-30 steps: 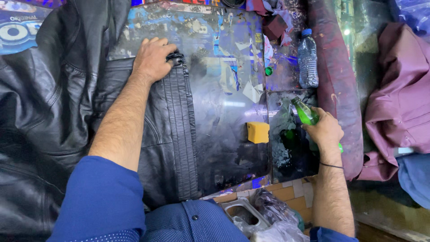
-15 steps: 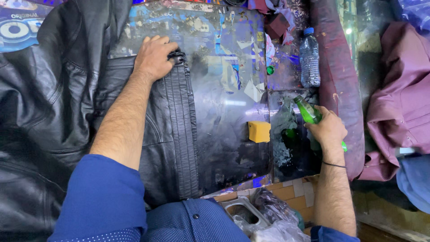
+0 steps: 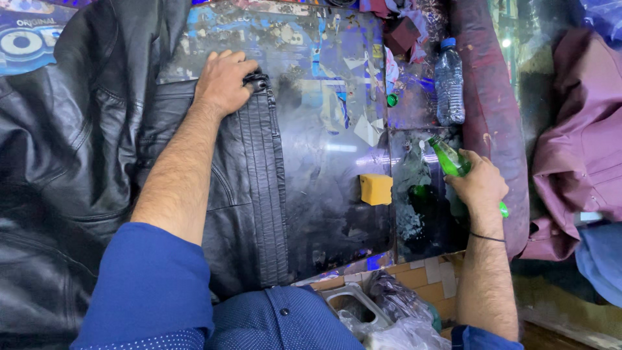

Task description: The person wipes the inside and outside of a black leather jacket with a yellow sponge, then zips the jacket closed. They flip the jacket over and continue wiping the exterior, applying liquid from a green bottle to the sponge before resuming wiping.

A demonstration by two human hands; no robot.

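Left hand (image 3: 223, 81) lies flat, fingers together, pressing the black leather jacket (image 3: 249, 194) on the tabletop (image 3: 324, 162) at 11 o'clock. Right hand (image 3: 481, 185), fingers clamped on a tilted green bottle (image 3: 448, 159), at 3 o'clock. Yellow sponge (image 3: 376, 189) between; clear plastic bottle (image 3: 449, 83), blue cap, at 1 o'clock.

Black leather jacket (image 3: 253, 194), spread flat over the tabletop's (image 3: 324, 188) nine o'clock side, ribbed stitched edge running from twelve to six o'clock, top corner pressed under the left hand (image 3: 223, 81). Green glass bottle (image 3: 450, 162), slim and glossy, tilted with its neck toward eleven o'clock, gripped around the body by the right hand (image 3: 479, 185) at the three o'clock edge.
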